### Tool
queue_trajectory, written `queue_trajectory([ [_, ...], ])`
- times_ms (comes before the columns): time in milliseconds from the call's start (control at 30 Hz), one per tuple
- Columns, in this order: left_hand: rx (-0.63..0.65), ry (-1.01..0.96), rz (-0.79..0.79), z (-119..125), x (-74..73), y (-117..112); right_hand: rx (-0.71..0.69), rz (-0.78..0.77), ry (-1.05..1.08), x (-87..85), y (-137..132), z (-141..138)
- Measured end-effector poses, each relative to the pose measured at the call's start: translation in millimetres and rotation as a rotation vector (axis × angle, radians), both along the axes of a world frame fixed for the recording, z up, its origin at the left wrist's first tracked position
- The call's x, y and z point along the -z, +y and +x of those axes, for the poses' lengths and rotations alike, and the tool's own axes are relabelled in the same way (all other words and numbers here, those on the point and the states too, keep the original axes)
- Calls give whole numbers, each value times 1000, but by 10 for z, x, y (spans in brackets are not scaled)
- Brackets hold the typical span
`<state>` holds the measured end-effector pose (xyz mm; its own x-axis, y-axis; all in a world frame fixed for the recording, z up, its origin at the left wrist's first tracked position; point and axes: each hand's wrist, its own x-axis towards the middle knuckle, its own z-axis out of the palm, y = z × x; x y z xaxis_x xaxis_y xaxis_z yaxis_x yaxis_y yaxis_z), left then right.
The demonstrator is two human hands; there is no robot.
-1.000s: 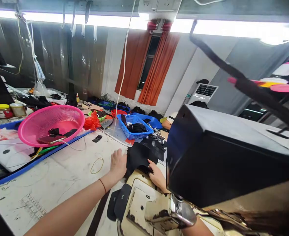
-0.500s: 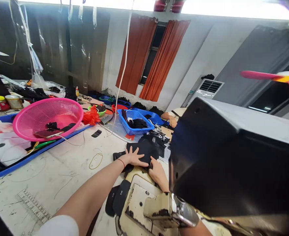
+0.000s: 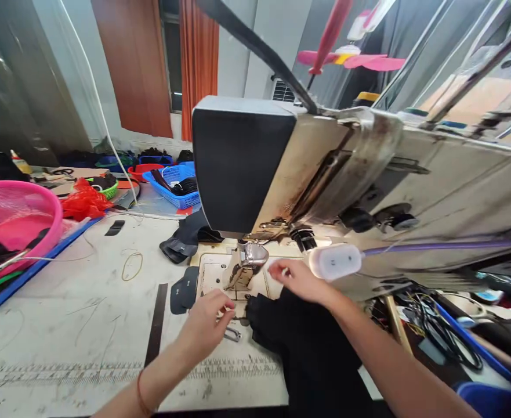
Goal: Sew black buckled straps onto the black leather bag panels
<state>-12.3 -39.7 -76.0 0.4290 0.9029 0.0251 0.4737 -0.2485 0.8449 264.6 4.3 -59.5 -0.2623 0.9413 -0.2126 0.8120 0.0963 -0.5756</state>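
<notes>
My left hand is over the front of the sewing machine bed, thumb and fingers curled together; anything between them is too small to make out. A small metal tool, perhaps thread snips, shows just beneath the thumb; I cannot tell whether the hand touches it. My right hand is pinched beside the machine's metal arm, and what it holds, if anything, does not show. Black fabric lies below my right wrist and drapes over the front edge. More black pieces lie behind the bed.
The machine head hangs over the bed, with a lit lamp at its right. Dark flat pieces lie left of the bed. A pink basket and a blue basket stand farther back. Cables crowd the right side.
The view has swung right. Both hands have left the black fabric behind the machine and come nearer, to the bed's front. Black fabric now lies at the front right.
</notes>
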Motion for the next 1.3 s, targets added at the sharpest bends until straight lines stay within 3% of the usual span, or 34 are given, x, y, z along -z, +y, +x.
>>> queue_trajectory([
  [133, 32, 25, 81, 564, 104, -308, -99, 172, -117, 75, -516, 12],
  [233, 89, 105, 137, 871, 206, -472, -122, 324, -161, 194, -729, -2],
  [367, -24, 195, 205, 996, 318, -546, -233, 559, -87, 233, -745, -28],
  [433, 51, 203, 297, 974, 318, -485, -336, 675, -35, 204, -743, -61],
  [533, 249, 208, 306, 902, 263, -330, -410, 752, -31, 119, -799, -96],
  [600, 293, 255, 232, 857, 241, -240, -444, 840, -79, 27, -863, -75],
  [700, 252, 320, 180, 848, 288, -179, -455, 1008, -227, -166, -923, 27],
  [867, 136, 377, 77, 901, 345, -185, -305, 1133, -342, -527, -773, 181],
  [967, 54, 409, -26, 662, 245, -54, -327, 1162, -387, -767, -678, 242],
  [1100, -266, 529, -128, -39, 221, 392, -265, 1187, -262, -1003, -683, 311],
  [1200, -395, 523, -151, -455, 353, 696, -184, 1123, -134, -962, -664, 286],
  [1300, -396, 454, -184, -589, 486, 812, -188, 1061, -109, -810, -585, 198],
])
